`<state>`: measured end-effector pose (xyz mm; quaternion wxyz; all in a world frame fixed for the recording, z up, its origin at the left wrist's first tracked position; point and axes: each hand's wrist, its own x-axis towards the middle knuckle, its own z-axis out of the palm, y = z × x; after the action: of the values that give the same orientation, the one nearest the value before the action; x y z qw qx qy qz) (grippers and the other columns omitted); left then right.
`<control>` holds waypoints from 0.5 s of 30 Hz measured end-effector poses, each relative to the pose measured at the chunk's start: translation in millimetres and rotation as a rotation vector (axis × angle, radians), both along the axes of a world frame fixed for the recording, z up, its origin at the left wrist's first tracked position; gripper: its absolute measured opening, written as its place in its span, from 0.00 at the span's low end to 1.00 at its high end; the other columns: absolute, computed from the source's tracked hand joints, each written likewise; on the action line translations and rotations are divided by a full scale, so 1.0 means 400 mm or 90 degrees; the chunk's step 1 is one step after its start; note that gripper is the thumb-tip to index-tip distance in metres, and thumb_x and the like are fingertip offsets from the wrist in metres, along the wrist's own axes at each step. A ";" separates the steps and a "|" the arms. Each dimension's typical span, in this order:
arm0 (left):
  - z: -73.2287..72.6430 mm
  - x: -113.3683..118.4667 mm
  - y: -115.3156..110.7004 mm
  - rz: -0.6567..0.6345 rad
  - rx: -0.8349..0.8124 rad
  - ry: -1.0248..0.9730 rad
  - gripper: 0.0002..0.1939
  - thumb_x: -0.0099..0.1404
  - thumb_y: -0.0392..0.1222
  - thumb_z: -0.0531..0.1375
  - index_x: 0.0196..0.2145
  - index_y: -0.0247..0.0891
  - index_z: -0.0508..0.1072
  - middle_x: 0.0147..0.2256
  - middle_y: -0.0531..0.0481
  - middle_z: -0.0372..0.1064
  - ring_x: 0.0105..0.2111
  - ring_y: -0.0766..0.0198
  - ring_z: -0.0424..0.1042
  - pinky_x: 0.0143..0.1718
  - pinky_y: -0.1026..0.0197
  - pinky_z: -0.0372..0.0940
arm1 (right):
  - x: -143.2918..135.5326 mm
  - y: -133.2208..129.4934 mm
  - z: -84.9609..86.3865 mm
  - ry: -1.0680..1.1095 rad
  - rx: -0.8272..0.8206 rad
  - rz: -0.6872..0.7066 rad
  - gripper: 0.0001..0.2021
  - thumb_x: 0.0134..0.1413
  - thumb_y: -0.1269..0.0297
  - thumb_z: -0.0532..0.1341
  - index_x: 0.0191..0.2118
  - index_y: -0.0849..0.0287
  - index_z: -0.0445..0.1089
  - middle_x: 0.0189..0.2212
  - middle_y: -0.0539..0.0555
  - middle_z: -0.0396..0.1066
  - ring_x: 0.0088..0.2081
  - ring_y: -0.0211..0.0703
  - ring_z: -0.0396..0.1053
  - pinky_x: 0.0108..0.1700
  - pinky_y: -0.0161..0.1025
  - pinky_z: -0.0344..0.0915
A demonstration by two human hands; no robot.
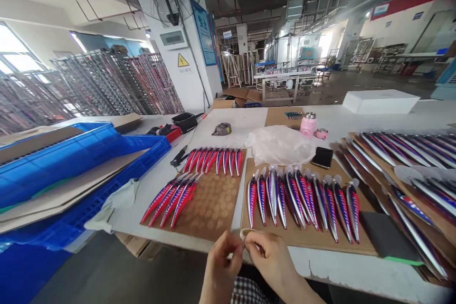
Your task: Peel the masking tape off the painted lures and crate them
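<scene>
Two hands meet at near edge of table (245,118): right hand (268,252) pinches pale loop (245,232); left hand (224,255) curled close, grip impossible to tell. Lures (261,199) line left board (213,209) and right board (313,238). Step: apparently fine fingertip work; next move likely calls for steady pinch.

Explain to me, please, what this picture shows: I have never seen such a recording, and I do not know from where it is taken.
There is no robot. A camera on a person's head looks forward and down, so the bare left hand and right hand at the bottom are that person's own. On the white table, fish-shaped lures lie on brown cardboard sheets; farther back are crumpled plastic and a pink bottle. The hands meet at the near edge, by a pale loop; what exactly they hold is too small to tell.
</scene>
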<state>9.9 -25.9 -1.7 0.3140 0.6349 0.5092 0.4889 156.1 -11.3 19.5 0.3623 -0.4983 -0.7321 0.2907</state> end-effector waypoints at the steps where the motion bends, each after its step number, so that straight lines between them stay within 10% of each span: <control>1: -0.006 -0.013 0.002 0.022 -0.039 -0.080 0.10 0.64 0.40 0.54 0.24 0.38 0.63 0.23 0.56 0.60 0.25 0.69 0.62 0.28 0.69 0.61 | -0.012 0.005 0.003 0.028 0.007 0.004 0.10 0.52 0.73 0.55 0.26 0.56 0.70 0.23 0.46 0.72 0.27 0.35 0.69 0.31 0.30 0.58; 4: -0.027 -0.093 0.037 0.152 -0.079 -0.154 0.12 0.66 0.50 0.53 0.31 0.39 0.64 0.28 0.55 0.64 0.31 0.66 0.66 0.35 0.66 0.65 | -0.052 0.033 -0.002 0.058 0.041 0.015 0.10 0.55 0.73 0.55 0.28 0.55 0.71 0.26 0.47 0.73 0.29 0.36 0.70 0.34 0.30 0.61; 10: -0.066 -0.337 0.186 0.361 -0.036 0.100 0.29 0.59 0.55 0.55 0.53 0.36 0.62 0.47 0.40 0.61 0.48 0.49 0.65 0.49 0.47 0.63 | -0.160 0.137 -0.056 -0.148 0.079 0.053 0.17 0.55 0.72 0.58 0.50 0.51 0.68 0.31 0.50 0.75 0.35 0.44 0.72 0.43 0.39 0.66; 15: -0.080 -0.414 0.239 0.380 -0.079 0.257 0.34 0.58 0.44 0.54 0.61 0.31 0.56 0.48 0.35 0.62 0.53 0.39 0.60 0.56 0.35 0.51 | -0.202 0.164 -0.108 -0.140 0.120 0.160 0.18 0.56 0.72 0.57 0.52 0.50 0.65 0.46 0.50 0.72 0.55 0.46 0.63 0.64 0.52 0.46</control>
<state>-155.6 69.9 -33.6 0.0884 0.5217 0.7526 0.3919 75.5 54.3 -23.8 0.2860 -0.3957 -0.8476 0.2078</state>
